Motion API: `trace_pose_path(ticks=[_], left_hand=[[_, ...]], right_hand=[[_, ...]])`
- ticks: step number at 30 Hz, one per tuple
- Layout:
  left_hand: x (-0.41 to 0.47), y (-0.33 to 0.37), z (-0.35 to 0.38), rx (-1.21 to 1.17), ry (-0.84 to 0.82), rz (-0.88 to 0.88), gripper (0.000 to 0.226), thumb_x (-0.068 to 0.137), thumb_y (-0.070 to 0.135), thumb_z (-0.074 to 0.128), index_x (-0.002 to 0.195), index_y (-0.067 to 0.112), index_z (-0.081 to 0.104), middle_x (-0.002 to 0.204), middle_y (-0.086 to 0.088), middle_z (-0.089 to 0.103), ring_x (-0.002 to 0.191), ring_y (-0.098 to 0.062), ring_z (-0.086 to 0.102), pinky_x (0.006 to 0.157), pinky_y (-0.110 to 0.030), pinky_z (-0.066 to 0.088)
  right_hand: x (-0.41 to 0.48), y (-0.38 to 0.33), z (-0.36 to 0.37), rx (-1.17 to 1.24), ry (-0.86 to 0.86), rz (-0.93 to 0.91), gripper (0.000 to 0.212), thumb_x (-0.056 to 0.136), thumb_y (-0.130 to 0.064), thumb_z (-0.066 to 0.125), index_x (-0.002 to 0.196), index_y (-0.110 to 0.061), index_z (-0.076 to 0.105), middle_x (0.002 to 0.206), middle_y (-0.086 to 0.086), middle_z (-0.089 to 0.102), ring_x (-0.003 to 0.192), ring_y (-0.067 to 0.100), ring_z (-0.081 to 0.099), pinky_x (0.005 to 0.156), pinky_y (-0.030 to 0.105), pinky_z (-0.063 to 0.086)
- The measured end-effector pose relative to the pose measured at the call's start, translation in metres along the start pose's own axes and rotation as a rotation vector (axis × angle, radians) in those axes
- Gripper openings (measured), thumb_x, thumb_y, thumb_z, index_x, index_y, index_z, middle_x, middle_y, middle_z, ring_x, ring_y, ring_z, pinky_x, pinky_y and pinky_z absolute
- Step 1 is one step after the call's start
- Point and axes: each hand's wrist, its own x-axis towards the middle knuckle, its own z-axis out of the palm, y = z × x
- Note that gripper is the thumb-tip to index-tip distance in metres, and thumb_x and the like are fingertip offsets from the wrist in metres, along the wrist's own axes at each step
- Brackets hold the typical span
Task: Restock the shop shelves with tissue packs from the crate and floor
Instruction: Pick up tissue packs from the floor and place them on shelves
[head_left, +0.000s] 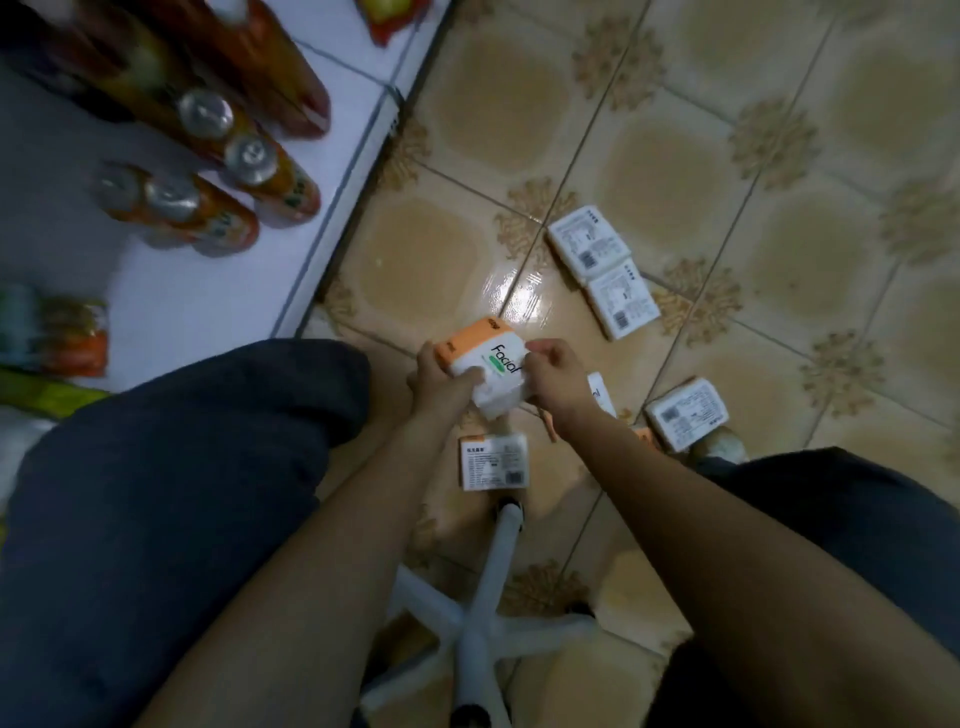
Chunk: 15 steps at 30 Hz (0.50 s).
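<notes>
While the left hand (441, 383) grips one side of the tissue pack (491, 349), the right hand (555, 371) pinches the other.

Dim, cool-toned light fills the scene, and a small white glare patch shines on the glossy beige patterned floor tiles (670, 171). The white-and-orange plastic-wrapped tissue pack (485, 358) at the centre is sharpest, its print legible, while the tall orange plastic bottles (275, 176) at upper left smear with blur. Wide-angle distortion bends the grout lines (602, 104) toward the edges.
</notes>
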Motion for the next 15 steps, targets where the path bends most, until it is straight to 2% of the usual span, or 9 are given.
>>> trace_pose_path(ticks=[3,6,8,10,11,13,15], left_hand=[[-0.063,0.032,-0.020,-0.141,0.001,0.049,0.091,0.077,0.028,0.069,0.148,0.027,0.012,0.142,-0.005,0.038,0.118,-0.028,0.052,0.090,-0.044,0.051],[-0.124,0.053,-0.043,-0.224,-0.019,0.146,0.075,0.090,0.016,0.059,0.148,0.026,0.013,0.128,0.003,0.047,0.097,-0.020,0.056,0.066,-0.032,0.050],[-0.160,0.063,-0.061,-0.265,-0.049,0.235,0.072,0.090,0.011,0.056,0.147,0.031,0.015,0.131,0.000,0.051,0.087,-0.018,0.058,0.059,-0.028,0.048],[-0.197,0.074,-0.080,-0.303,-0.032,0.360,0.072,0.091,0.008,0.053,0.147,0.034,0.016,0.127,-0.004,0.054,0.078,-0.013,0.059,0.060,-0.028,0.049],[-0.217,0.080,-0.090,-0.348,-0.010,0.423,0.070,0.091,0.008,0.052,0.146,0.033,0.018,0.126,-0.005,0.055,0.079,-0.014,0.060,0.061,-0.028,0.050],[-0.253,0.092,-0.111,-0.425,0.060,0.560,0.063,0.092,0.009,0.052,0.145,0.030,0.024,0.130,-0.005,0.053,0.093,-0.021,0.062,0.069,-0.033,0.052],[-0.289,0.099,-0.134,-0.468,0.161,0.698,0.056,0.093,0.010,0.052,0.143,0.025,0.031,0.132,-0.008,0.053,0.106,-0.026,0.060,0.073,-0.030,0.054]], right_hand=[[-0.063,-0.033,-0.017,0.043,-0.048,-0.084,0.014,0.089,-0.005,0.044,0.090,-0.016,0.053,0.095,0.009,0.057,0.087,0.024,0.058,0.073,0.040,0.051],[-0.122,-0.055,-0.028,0.058,-0.110,-0.201,0.023,0.091,-0.006,0.045,0.114,-0.011,0.049,0.104,0.010,0.055,0.082,0.018,0.057,0.069,0.035,0.050],[-0.156,-0.072,-0.027,0.122,-0.115,-0.277,0.037,0.092,-0.007,0.048,0.128,-0.009,0.042,0.115,0.010,0.050,0.091,0.021,0.058,0.064,0.031,0.050],[-0.189,-0.090,-0.021,0.189,-0.132,-0.363,0.047,0.092,-0.011,0.052,0.136,-0.010,0.035,0.130,0.010,0.045,0.111,0.028,0.055,0.066,0.030,0.051],[-0.208,-0.100,-0.016,0.208,-0.162,-0.416,0.050,0.091,-0.012,0.054,0.137,-0.012,0.035,0.136,0.010,0.042,0.117,0.029,0.052,0.070,0.031,0.051],[-0.246,-0.119,-0.003,0.199,-0.217,-0.562,0.052,0.088,-0.014,0.059,0.136,-0.012,0.037,0.139,0.011,0.041,0.118,0.028,0.052,0.080,0.036,0.051],[-0.284,-0.135,0.013,0.075,-0.255,-0.758,0.056,0.079,-0.030,0.068,0.129,-0.018,0.046,0.135,0.013,0.045,0.114,0.026,0.056,0.088,0.038,0.051]])
